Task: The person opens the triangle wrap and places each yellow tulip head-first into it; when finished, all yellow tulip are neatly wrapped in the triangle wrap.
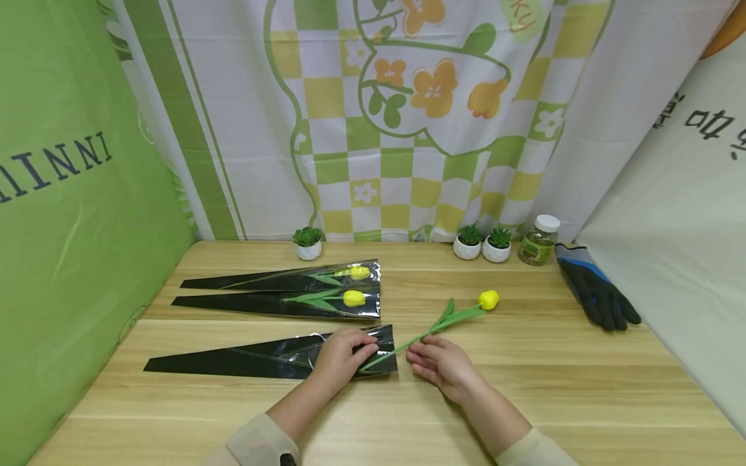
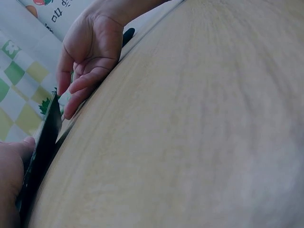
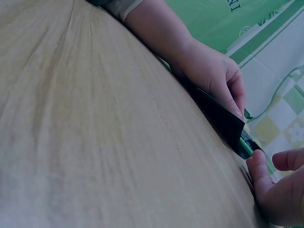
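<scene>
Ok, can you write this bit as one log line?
left hand: holds sleeve mouth | right hand: at tulip stem | stem end entering sleeve

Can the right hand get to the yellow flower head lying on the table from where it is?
Probably yes. The right hand is at the stem's low end, and the yellow flower head lies further back on bare table, with nothing between them. The black glove lies off to the side.
</scene>
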A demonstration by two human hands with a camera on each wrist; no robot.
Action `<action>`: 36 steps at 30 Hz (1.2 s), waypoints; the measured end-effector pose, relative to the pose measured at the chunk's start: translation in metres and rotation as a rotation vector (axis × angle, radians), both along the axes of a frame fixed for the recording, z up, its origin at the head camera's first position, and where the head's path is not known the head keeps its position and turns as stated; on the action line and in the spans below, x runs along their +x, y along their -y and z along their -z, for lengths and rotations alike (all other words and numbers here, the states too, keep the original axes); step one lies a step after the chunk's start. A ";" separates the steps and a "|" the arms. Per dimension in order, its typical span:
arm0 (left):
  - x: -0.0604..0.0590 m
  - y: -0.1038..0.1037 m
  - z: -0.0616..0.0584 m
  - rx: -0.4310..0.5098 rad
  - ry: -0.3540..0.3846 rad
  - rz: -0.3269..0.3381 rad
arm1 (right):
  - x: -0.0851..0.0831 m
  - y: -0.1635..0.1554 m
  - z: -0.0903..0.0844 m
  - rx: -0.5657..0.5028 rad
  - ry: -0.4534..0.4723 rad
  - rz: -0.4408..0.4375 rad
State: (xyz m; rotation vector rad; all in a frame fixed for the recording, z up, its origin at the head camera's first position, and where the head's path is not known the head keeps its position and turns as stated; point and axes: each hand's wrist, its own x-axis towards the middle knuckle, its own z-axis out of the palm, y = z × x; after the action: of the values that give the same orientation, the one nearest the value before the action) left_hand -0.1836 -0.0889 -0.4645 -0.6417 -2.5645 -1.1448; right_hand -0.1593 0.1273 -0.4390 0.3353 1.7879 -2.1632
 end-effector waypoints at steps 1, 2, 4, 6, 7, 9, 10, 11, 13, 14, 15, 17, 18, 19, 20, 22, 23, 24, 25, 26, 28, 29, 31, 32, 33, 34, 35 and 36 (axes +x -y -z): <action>0.000 0.000 0.000 0.001 0.001 0.000 | 0.001 -0.001 0.000 0.001 0.003 -0.007; 0.000 0.000 0.000 0.001 0.002 -0.001 | 0.001 -0.002 -0.001 0.002 0.005 -0.014; 0.000 0.000 -0.001 0.002 -0.001 -0.002 | 0.002 -0.003 -0.001 0.006 0.010 -0.022; -0.001 0.001 -0.001 0.002 -0.004 -0.003 | 0.003 -0.005 -0.002 0.014 0.017 -0.022; -0.001 0.001 -0.001 0.000 -0.006 -0.003 | 0.004 -0.005 -0.002 0.017 0.021 -0.022; -0.001 0.001 -0.001 -0.004 -0.010 -0.006 | 0.004 -0.007 -0.003 0.027 0.024 -0.022; -0.001 0.001 -0.001 -0.005 -0.012 -0.007 | 0.004 -0.008 -0.003 0.033 0.024 -0.021; -0.001 0.001 -0.001 -0.007 -0.014 -0.009 | 0.004 -0.010 -0.004 0.043 0.024 -0.025; -0.001 0.001 -0.001 -0.008 -0.016 -0.010 | 0.003 -0.014 -0.006 0.084 -0.002 -0.050; -0.001 0.002 -0.001 -0.008 -0.016 -0.010 | 0.002 -0.016 -0.007 0.124 -0.031 -0.062; -0.001 0.001 -0.001 -0.010 -0.018 -0.010 | 0.000 -0.018 -0.009 0.180 -0.072 -0.072; -0.001 0.002 -0.001 -0.011 -0.019 -0.009 | -0.006 -0.025 -0.012 0.369 -0.183 -0.096; -0.001 0.002 -0.001 -0.012 -0.019 -0.009 | -0.010 -0.028 -0.013 0.483 -0.252 -0.109; -0.001 0.002 0.000 -0.013 -0.020 -0.010 | -0.014 -0.033 -0.015 0.602 -0.314 -0.122; -0.002 0.002 0.000 -0.013 -0.021 -0.010 | -0.019 -0.037 -0.018 0.725 -0.378 -0.133; -0.002 0.002 0.001 -0.012 -0.023 -0.010 | -0.029 -0.046 -0.021 0.923 -0.525 -0.174; -0.002 0.002 0.002 -0.014 -0.027 -0.011 | -0.034 -0.050 -0.022 0.988 -0.598 -0.197; -0.002 0.003 0.002 -0.013 -0.028 -0.010 | -0.040 -0.054 -0.022 1.039 -0.666 -0.221; -0.002 0.003 0.003 -0.014 -0.028 -0.009 | -0.045 -0.057 -0.022 1.082 -0.732 -0.250; -0.002 0.003 0.004 -0.020 -0.034 -0.009 | -0.049 -0.060 -0.022 1.118 -0.799 -0.275; -0.003 0.003 0.005 -0.027 -0.037 -0.009 | -0.056 -0.064 -0.021 1.176 -0.893 -0.328; -0.003 0.003 0.006 -0.029 -0.040 -0.009 | -0.059 -0.065 -0.020 1.203 -0.916 -0.360; -0.003 0.003 0.007 -0.032 -0.044 -0.008 | -0.064 -0.067 -0.021 1.255 -0.948 -0.427; -0.003 0.003 0.007 -0.030 -0.046 -0.007 | -0.065 -0.067 -0.022 1.276 -0.950 -0.460; -0.003 0.003 0.007 -0.025 -0.041 -0.006 | -0.067 -0.067 -0.022 1.294 -0.945 -0.487; -0.003 0.003 0.007 -0.023 -0.043 -0.005 | -0.069 -0.068 -0.023 1.310 -0.934 -0.514; -0.003 0.003 0.007 -0.021 -0.043 -0.004 | -0.070 -0.068 -0.024 1.321 -0.925 -0.540; -0.003 0.003 0.007 -0.020 -0.041 -0.004 | -0.072 -0.068 -0.025 1.327 -0.917 -0.566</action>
State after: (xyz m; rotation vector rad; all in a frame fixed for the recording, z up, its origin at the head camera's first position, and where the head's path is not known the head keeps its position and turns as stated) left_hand -0.1868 -0.0919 -0.4719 -0.6577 -2.5449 -1.0946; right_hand -0.2309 0.1956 -0.4143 -0.9379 3.0277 -0.4439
